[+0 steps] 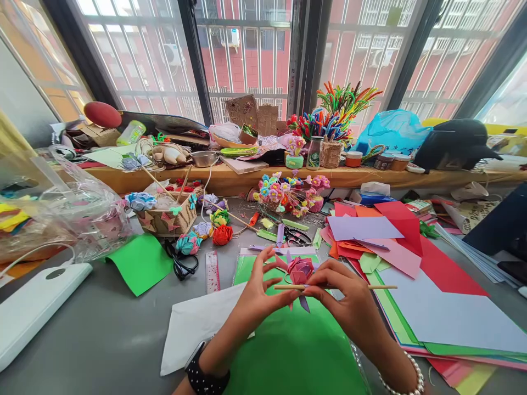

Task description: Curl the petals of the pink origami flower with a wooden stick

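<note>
Head view: right hand [349, 302] pinches stick [382, 287]; left hand [253, 302] half-curled, thumb at stick, hold unclear. Flower [300, 269] between hands. Apparently wrapping purple strip [304, 304]; next turn needs steady pinch.

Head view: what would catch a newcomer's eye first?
Probably the pink paper flower at front centre, just beyond the thin tan wooden stick in the right hand. Behind, multicoloured fuzzy stems crowd the brown ledge; at right, red and lavender paper sheets lie heaped.
</note>
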The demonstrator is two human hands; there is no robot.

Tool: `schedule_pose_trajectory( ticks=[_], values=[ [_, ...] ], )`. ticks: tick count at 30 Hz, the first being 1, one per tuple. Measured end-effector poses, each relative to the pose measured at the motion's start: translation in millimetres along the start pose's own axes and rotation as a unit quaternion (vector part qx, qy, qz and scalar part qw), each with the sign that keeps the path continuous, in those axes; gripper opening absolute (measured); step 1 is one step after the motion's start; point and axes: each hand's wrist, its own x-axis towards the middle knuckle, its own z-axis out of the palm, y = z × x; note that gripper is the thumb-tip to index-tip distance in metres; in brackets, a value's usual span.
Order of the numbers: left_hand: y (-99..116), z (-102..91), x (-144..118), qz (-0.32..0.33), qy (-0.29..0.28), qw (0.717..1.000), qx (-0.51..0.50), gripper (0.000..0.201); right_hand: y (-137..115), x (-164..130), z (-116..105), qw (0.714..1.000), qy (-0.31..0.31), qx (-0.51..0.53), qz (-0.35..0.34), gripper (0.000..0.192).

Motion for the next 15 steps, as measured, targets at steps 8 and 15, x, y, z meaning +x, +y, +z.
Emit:
schedule_pose_trajectory(
  ticks=[8, 15],
  values=[
    [10.2, 4.4, -1.4, -0.073, -0.162, 0.967, -0.183, 0.085, -3.1, -2.2, 7.6, 0.998, 0.024, -0.003, -0.056, 0.01],
    [13.3, 7.8, -3.0, -0.03, -0.17, 0.96, -0.219, 0.07, -7.1, -3.7, 8.6, 0.994, 0.056, -0.018, -0.09, 0.008]
  ],
)
